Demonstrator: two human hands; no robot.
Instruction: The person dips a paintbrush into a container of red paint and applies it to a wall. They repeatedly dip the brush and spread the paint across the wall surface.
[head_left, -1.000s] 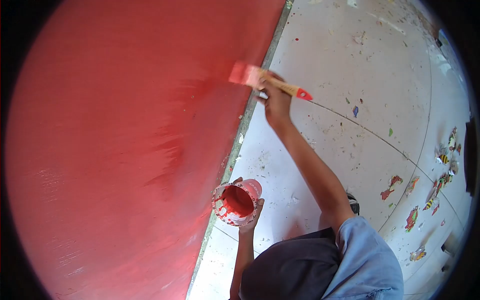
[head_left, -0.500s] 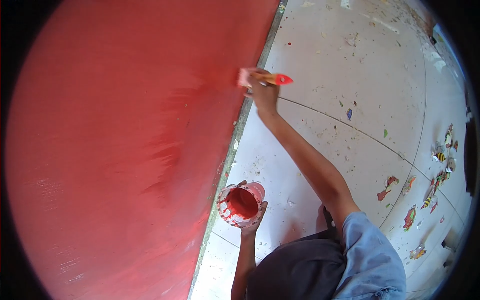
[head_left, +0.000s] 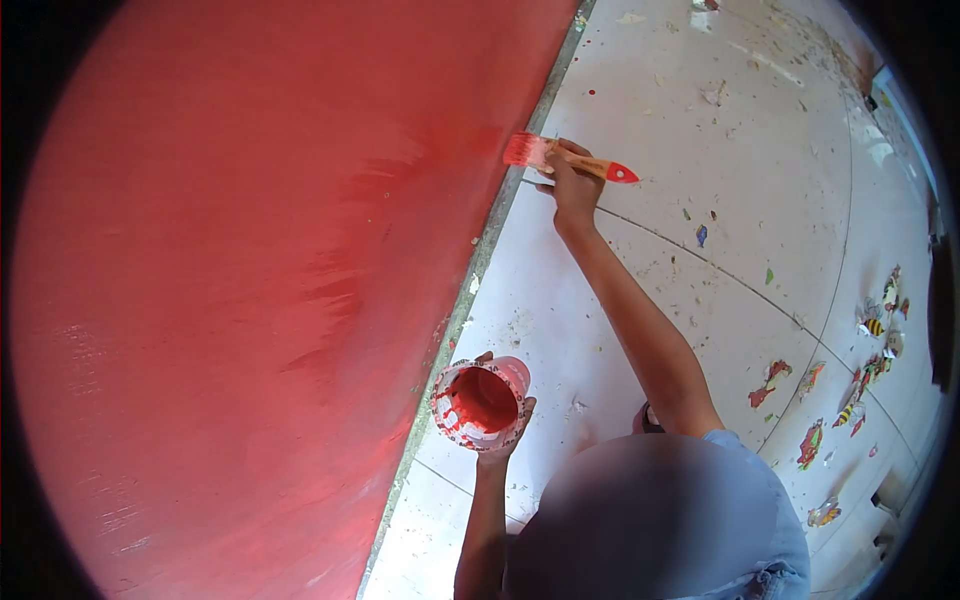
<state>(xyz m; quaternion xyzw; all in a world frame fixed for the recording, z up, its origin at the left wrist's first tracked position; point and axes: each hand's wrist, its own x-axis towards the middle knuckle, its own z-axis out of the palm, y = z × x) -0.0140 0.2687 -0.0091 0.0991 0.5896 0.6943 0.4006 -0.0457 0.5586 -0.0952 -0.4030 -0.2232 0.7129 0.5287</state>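
Observation:
My right hand point(head_left: 575, 190) grips a flat paintbrush point(head_left: 590, 165) by its wooden handle with a red tip. The red-coated bristles are at the lower edge of the red wall point(head_left: 230, 220), close to the grey-green strip along the floor. Lower down, my left hand point(head_left: 505, 445) is wrapped round a paint cup point(head_left: 515, 375) from below and behind. The cup's mouth faces the camera and shows red paint inside, with drips on its white, patterned rim. Darker red brush strokes show on the wall between brush and cup.
White floor tiles point(head_left: 740, 180) with paint specks and debris lie to the right of the strip point(head_left: 455, 320). Colourful torn cut-outs point(head_left: 811, 443), some with bee shapes, are scattered at the right. A rounded head covering point(head_left: 655, 520) fills the bottom centre.
The brush first moved slightly left and down, then right to the wall's lower edge with my right hand. My left hand with the cup has stayed almost in place. The head covering has shifted.

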